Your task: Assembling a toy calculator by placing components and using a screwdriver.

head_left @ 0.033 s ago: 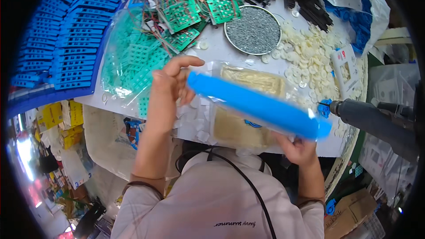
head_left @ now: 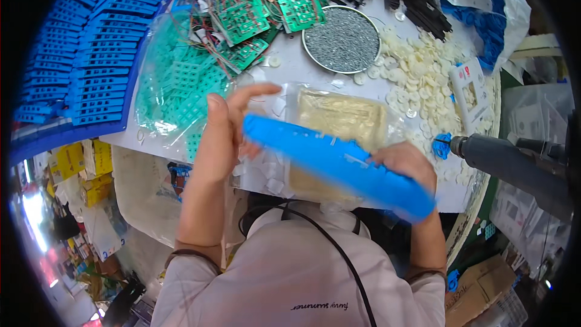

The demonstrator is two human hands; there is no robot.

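A long blue plastic housing (head_left: 339, 163), blurred along its lower edge, slants across in front of me above the table. My right hand (head_left: 408, 166) grips it near its right end, fingers over the upper edge. Beside its left end is my left hand (head_left: 233, 124), with the index finger stretched out and the thumb apart. Its other fingers are blurred and partly behind the housing; whether they touch it I cannot tell. Beneath lies a clear plastic bag (head_left: 345, 115) over a tan, flat block, largely covered by the housing.
Blue slotted housings (head_left: 106, 54) are stacked at left, near green keypad pieces (head_left: 181, 85). Wired circuit boards (head_left: 242, 18), a bowl of screws (head_left: 342, 39) and black parts (head_left: 417, 0) lie farther back. Cream discs (head_left: 417, 66) and a power screwdriver (head_left: 508, 157) are at right.
The housing has rolled over, showing a notched edge instead of its smooth face, and its right end is lower. My right hand has gone from under it to its upper edge.
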